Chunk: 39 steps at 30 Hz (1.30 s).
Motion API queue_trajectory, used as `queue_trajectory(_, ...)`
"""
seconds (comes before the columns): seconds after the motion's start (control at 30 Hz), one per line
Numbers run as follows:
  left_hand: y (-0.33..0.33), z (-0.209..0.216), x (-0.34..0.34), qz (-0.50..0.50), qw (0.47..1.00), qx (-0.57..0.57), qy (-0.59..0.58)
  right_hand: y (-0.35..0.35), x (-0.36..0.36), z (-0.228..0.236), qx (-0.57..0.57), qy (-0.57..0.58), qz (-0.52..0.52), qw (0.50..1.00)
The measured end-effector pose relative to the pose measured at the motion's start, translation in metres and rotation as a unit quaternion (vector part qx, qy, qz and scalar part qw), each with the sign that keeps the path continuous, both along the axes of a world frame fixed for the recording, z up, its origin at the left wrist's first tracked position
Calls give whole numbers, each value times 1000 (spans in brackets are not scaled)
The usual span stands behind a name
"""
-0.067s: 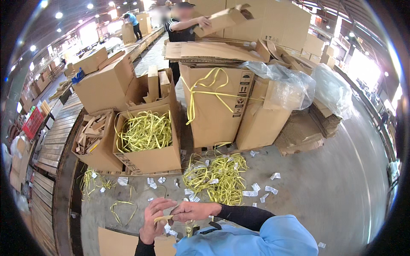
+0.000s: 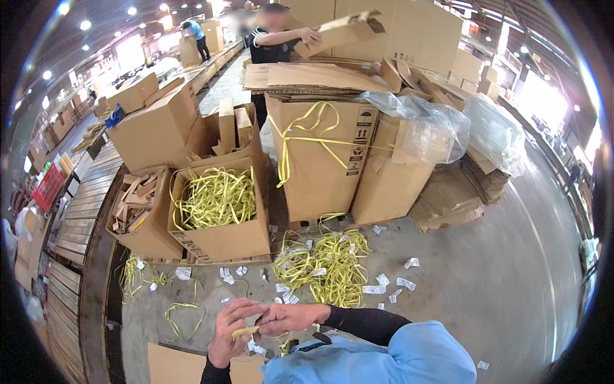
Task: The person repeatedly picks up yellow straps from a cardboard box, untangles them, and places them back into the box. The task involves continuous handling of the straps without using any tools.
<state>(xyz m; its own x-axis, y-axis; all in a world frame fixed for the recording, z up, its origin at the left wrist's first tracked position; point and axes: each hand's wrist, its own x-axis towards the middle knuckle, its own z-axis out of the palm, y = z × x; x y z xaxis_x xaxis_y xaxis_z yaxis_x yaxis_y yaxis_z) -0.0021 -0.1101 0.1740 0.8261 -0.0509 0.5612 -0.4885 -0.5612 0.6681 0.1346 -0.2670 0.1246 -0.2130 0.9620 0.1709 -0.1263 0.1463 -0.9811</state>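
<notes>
Low in the view, my left hand (image 2: pixel 230 329) and my right hand (image 2: pixel 289 317) are close together in front of my body. Between them is a small tan strip (image 2: pixel 245 332), perhaps tape or cardboard; its kind is not clear. The left fingers curl round one side of it. My right hand is closed at its other end, with the fingertips partly hidden. Beneath the hands, a flat cardboard sheet (image 2: pixel 185 363) lies on the floor. Past them is a tangled heap of yellow strapping (image 2: pixel 339 272).
A carton of yellow strapping (image 2: pixel 220 240) and one of cardboard scraps (image 2: pixel 150 221) stand front left. A tall strapped carton (image 2: pixel 313 166) bears flattened cardboard (image 2: pixel 326 75). Clear plastic film (image 2: pixel 435 131) drapes to its right. Behind, a co-worker (image 2: pixel 275 41) holds a long carton (image 2: pixel 345 33). Paper scraps litter the floor.
The co-worker's long carton has shifted slightly to the right and turned. My hands stay almost in place round the tan strip. The whole view has moved slightly.
</notes>
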Motion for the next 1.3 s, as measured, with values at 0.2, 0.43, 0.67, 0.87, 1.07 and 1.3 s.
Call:
queue_trajectory(0.2,0,16,13,-124,987,105,-14,2,-6,2,-161,129,73,976)
queue_trajectory(0.43,-6,24,24,-135,991,-11,-19,3,-2,1,-57,177,59,981)
queue_trajectory(0.67,-32,26,42,-219,972,-62,54,-14,2,-24,-35,2,-80,996)
queue_trajectory(0.87,-40,29,47,-270,957,-41,100,-7,9,-65,-137,19,-61,988)
queue_trajectory(1.07,-37,31,40,-283,953,-36,106,-20,15,-41,-141,234,77,959)
queue_trajectory(1.3,-35,27,29,-264,957,-83,93,-21,8,-8,-7,78,-9,997)
